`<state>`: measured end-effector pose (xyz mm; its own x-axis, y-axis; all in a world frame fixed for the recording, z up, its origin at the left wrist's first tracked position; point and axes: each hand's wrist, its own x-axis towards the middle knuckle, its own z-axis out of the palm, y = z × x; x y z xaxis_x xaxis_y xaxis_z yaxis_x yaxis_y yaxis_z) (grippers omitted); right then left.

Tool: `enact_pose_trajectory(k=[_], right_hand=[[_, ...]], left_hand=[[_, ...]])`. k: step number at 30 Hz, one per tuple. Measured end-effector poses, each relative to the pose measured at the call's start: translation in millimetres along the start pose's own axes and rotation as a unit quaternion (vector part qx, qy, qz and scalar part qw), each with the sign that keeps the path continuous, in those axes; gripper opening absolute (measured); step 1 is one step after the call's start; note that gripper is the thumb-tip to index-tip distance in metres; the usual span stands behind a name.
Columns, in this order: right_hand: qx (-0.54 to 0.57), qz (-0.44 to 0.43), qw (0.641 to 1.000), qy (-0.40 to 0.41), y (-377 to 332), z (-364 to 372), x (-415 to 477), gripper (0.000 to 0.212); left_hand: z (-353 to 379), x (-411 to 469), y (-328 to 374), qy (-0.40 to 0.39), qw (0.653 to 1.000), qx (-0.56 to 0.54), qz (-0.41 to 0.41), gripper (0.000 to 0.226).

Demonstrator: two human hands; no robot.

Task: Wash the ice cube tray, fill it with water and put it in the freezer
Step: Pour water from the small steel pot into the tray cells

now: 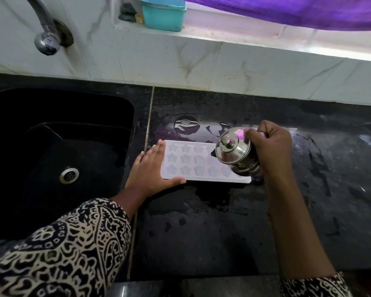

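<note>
Lays L hand (152, 168) flat at tray's (193, 161) 9 o'clock end: fingers straight & together, touching that short edge, thumb spread along the 6 o'clock edge. Not curled round anything. Grips steel pot (234, 151) w/ R hand (268, 151), fingers & thumb curled round its body. Holds pot tipped on its side, knobbed end facing approx. 8 o'clock, over tray's 3 o'clock end. Hands apart, 1 at each end of tray.

Tray flat on wet black counter (201, 221), just at 3 o'clock of sink (84, 146). Pale, see-through white plastic, rectangular, long sides running 9 to 3. Star-shaped cells in 3 rows; 3 o'clock end hidden behind pot, so no full cell count. Can't tell whether cells hold water.

Counts: 2 hands, 1 tray, 1 pot. 1 black sink w/ 1 metal drain (69, 175). 1 chrome tap (47, 39) on tiled wall, approx. 10 o'clock from tray. 1 teal box (163, 13) on sill at 12 o'clock, 1 purple cloth (287, 11) hanging at 1 o'clock. Several puddles (186, 125) on counter just at 12 o'clock of tray. 2 black-&-white patterned sleeves (62, 249), 1 per arm.
</note>
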<state>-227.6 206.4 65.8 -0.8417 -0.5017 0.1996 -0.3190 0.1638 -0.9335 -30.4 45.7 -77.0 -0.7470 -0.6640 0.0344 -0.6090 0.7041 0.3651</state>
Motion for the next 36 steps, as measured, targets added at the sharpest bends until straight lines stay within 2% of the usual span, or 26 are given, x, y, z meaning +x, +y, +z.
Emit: enact_pose_trajectory(k=[6,23,36], right_hand=[[-0.001,-0.006,1.0,-0.002,-1.7,-0.1,-0.3,0.021],[-0.005,-0.021,1.0,-0.001,-3.7,-0.2,-0.4,0.034],[-0.011,-0.021,1.0,0.002,-5.7,-0.6,-0.2,0.032]], left_hand=[[0.4,0.3,-0.2,0.002,1.0,-0.002,0.0,0.131],[0.8,0.5,-0.6,0.002,1.0,-0.006,-0.001,0.131],[-1.3,-0.4,0.7,0.0,1.0,-0.009,-0.001,0.131]])
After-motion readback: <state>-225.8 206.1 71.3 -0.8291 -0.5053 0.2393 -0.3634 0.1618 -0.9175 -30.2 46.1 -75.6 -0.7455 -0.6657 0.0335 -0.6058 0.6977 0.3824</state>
